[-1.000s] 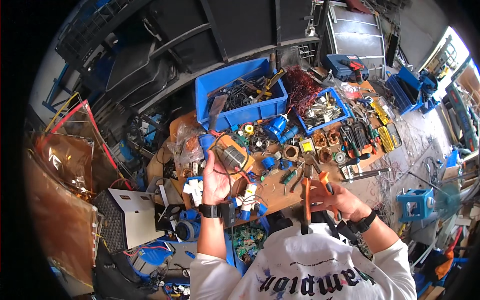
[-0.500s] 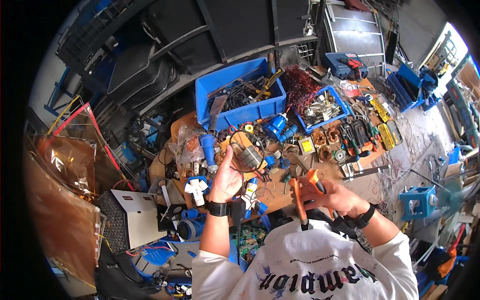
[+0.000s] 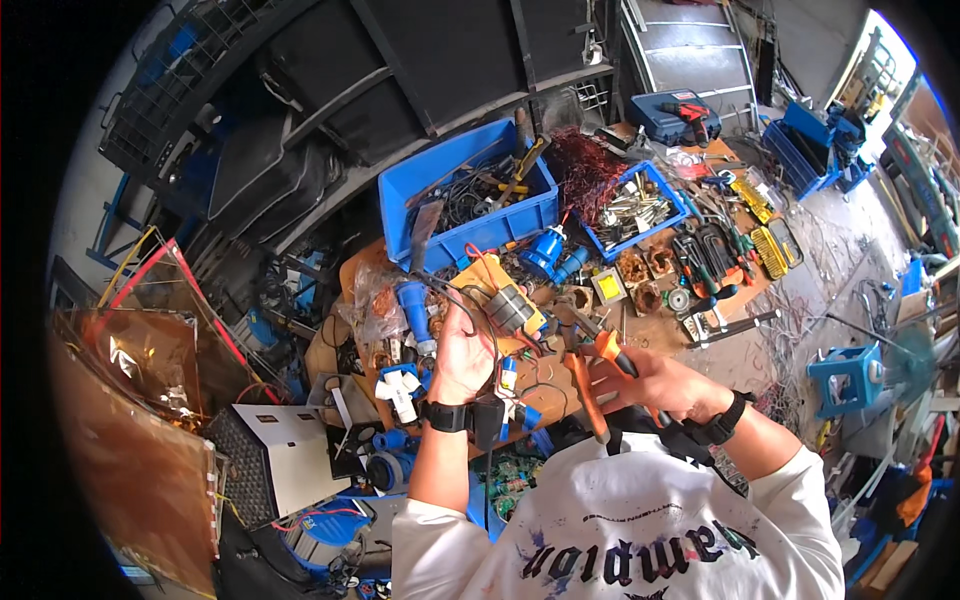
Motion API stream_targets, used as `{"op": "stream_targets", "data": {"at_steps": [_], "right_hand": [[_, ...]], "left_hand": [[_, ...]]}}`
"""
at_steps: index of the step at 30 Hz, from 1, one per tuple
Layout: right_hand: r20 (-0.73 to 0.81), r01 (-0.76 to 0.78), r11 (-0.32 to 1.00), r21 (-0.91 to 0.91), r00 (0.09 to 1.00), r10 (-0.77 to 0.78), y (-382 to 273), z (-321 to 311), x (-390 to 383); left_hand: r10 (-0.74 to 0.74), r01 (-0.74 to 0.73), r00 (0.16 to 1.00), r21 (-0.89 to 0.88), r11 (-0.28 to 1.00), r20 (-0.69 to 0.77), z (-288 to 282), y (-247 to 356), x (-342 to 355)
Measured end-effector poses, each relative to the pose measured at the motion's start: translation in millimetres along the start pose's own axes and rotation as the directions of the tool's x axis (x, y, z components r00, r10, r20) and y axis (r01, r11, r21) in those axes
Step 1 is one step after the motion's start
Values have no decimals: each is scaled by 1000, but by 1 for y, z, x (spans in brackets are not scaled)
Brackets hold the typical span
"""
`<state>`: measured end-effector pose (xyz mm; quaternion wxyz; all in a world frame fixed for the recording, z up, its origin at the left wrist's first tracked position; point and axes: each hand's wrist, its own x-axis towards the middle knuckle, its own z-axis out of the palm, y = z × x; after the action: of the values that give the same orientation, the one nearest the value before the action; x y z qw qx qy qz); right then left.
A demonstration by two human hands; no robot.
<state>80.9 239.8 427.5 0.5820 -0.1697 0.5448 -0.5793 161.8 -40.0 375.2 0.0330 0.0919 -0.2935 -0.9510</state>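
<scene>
the left hand is clamped on a yellow meter above the cluttered bench. at its 4 o'clock, the right hand grips orange-handled pliers. holding the meter steady looks wise while the pliers work its wires.

Obscured and indistinct items:
- Yellow device: lower edge covered by left hand; its face too small to tell.
- Orange-handled pliers: the tips are too small to make out against clutter; one handle partly inside right hand.
- Counter: surface largely buried under parts.
- Large blue bin: contents a tangle, individual pieces indistinguishable.
- Person's torso: cut off at lower edge.
</scene>
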Motion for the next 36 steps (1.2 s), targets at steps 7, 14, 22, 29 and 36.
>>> {"op": "stream_targets", "data": {"at_steps": [7,14,22,29,36], "right_hand": [[-4,30,1000,6,1000,-30,-2,-3,3],[-6,68,989,-133,998,-70,-5,-8,3],[11,84,938,-337,996,-85,-15,-11,-3],[-22,22,894,-447,999,-36,-21,-12,-8],[-49,-97,870,-483,995,83,-32,-9,-15]], "left_hand": [[-4,5,1000,25,1000,-10,10,-1,5],[33,-28,997,66,997,-75,14,-3,6],[116,-95,988,194,976,-102,25,-6,5],[70,-49,992,186,981,-107,28,-9,2],[98,-58,988,306,950,-117,46,-14,2]]}}
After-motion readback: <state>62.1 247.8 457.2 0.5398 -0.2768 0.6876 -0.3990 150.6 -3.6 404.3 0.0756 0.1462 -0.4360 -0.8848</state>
